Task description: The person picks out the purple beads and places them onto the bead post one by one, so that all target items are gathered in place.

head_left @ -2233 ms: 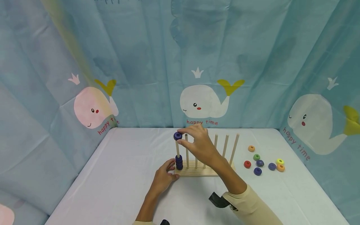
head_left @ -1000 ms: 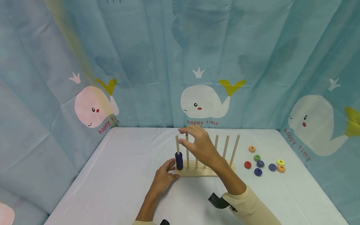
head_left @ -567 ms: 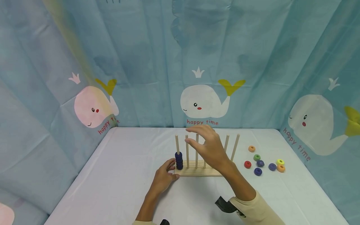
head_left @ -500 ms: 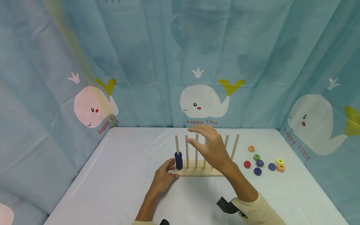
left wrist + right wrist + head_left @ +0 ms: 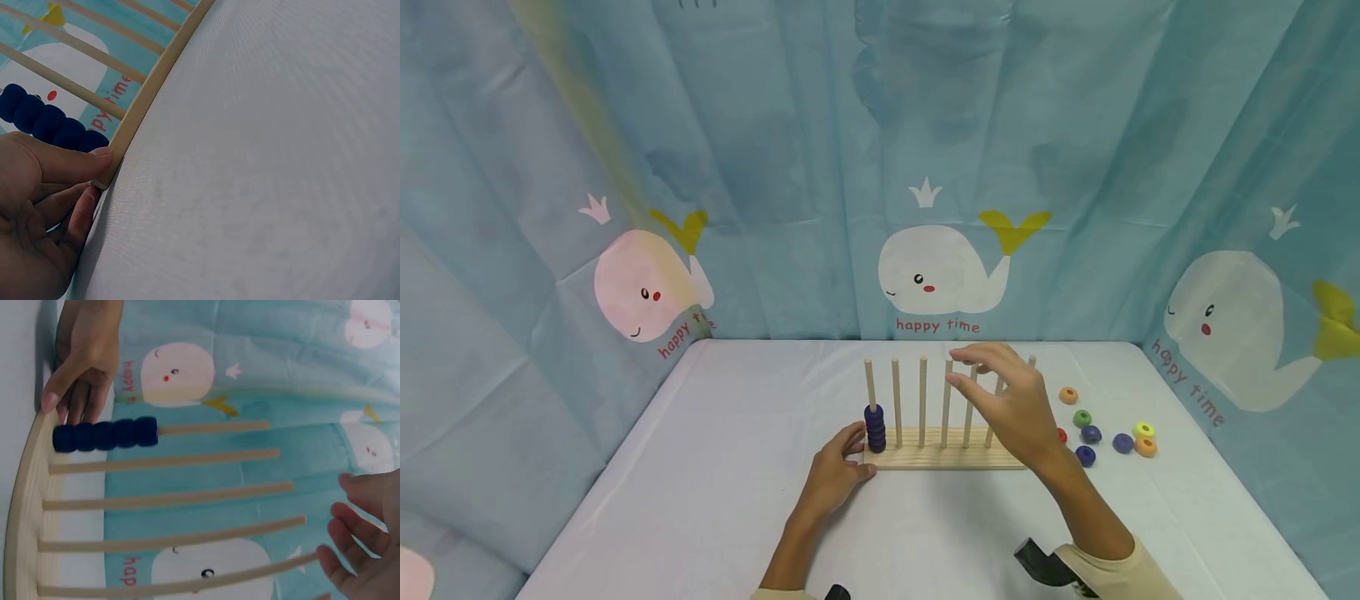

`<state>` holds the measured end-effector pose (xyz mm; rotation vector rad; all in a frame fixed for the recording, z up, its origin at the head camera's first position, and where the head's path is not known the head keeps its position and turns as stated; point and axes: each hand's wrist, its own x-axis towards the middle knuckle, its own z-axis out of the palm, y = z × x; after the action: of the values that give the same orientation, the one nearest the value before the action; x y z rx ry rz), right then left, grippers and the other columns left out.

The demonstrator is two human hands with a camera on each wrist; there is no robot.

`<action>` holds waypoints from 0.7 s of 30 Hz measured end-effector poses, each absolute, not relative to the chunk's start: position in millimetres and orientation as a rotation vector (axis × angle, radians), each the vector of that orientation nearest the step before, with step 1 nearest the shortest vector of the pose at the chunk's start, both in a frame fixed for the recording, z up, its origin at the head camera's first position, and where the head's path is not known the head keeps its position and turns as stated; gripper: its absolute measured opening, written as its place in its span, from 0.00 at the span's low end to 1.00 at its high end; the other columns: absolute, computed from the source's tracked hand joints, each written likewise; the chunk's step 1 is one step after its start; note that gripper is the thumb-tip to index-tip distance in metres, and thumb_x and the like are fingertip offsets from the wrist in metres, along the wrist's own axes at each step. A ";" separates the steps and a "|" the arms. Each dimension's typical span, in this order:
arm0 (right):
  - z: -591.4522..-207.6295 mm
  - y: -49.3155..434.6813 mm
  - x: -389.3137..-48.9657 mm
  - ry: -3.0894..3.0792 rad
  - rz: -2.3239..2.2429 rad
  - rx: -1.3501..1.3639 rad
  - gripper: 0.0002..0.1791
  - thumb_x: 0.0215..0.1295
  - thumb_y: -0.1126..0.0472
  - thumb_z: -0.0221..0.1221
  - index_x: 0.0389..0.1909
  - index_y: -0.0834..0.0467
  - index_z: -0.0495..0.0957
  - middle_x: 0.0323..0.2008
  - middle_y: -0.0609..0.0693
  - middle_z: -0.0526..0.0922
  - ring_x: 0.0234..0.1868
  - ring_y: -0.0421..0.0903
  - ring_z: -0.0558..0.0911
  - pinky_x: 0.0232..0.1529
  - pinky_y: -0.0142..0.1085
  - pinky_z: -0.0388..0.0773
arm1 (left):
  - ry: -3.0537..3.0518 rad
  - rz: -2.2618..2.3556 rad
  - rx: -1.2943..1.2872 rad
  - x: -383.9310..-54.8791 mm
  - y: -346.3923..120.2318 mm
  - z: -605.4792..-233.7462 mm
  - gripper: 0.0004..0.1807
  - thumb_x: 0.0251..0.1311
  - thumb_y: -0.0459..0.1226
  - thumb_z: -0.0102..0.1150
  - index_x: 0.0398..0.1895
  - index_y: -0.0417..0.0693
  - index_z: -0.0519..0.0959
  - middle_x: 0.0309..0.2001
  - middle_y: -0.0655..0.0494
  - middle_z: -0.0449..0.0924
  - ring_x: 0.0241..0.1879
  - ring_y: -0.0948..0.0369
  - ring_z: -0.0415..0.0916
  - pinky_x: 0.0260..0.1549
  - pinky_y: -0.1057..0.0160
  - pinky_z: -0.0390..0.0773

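Note:
A wooden peg stand (image 5: 951, 458) with a row of upright pegs sits on the table. Several dark blue beads (image 5: 875, 429) are stacked on its leftmost peg; the other pegs are bare. My left hand (image 5: 835, 477) grips the left end of the base, and the left wrist view shows the thumb (image 5: 94, 164) on one side and fingers (image 5: 81, 215) on the other. Above the right-hand pegs hovers my right hand (image 5: 1011, 408), thumb and fingers apart, nothing between them. In the right wrist view its fingers (image 5: 356, 540) are spread near the peg tips.
Loose beads lie right of the stand: orange ones (image 5: 1068, 395), a green one (image 5: 1082, 418), blue ones (image 5: 1086, 456), a yellow one (image 5: 1144, 429) and a red one (image 5: 1062, 436) partly behind my right hand. A whale-print curtain (image 5: 805, 167) stands behind the table.
A blue bead held by my right hand has gone onto the leftmost peg, making the stack taller. The right hand let go and moved right across the pegs. My left hand stays put.

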<state>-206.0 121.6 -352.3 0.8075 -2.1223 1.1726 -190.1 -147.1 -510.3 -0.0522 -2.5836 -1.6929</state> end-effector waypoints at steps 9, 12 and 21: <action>-360.8 153.4 -206.9 -2.048 1.229 0.750 0.16 0.57 0.67 0.68 0.47 0.56 0.84 0.45 0.45 0.83 0.43 0.44 0.80 0.42 0.28 0.77 | -2.595 -1.675 -0.059 -190.1 -147.3 -510.6 0.39 0.51 0.31 0.69 0.69 0.50 0.67 0.63 0.54 0.73 0.56 0.56 0.74 0.50 0.58 0.77; -363.4 163.4 -206.1 -2.047 1.194 0.707 0.15 0.57 0.69 0.68 0.46 0.57 0.84 0.44 0.46 0.84 0.43 0.43 0.80 0.44 0.27 0.77 | -2.591 -1.676 -0.062 -190.0 -147.4 -511.0 0.39 0.51 0.31 0.69 0.69 0.50 0.67 0.63 0.54 0.73 0.56 0.56 0.74 0.50 0.58 0.77; -380.8 197.4 -206.3 -2.118 1.182 0.562 0.13 0.61 0.68 0.65 0.46 0.57 0.84 0.43 0.45 0.84 0.43 0.38 0.79 0.46 0.23 0.76 | -2.588 -1.678 -0.077 -190.3 -148.0 -512.2 0.39 0.51 0.31 0.69 0.69 0.50 0.67 0.63 0.54 0.73 0.57 0.56 0.74 0.50 0.57 0.77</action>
<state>-206.3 197.4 -380.8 0.5619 -2.1177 1.1822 -190.3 -148.0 -512.2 -0.0772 -2.5879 -1.6775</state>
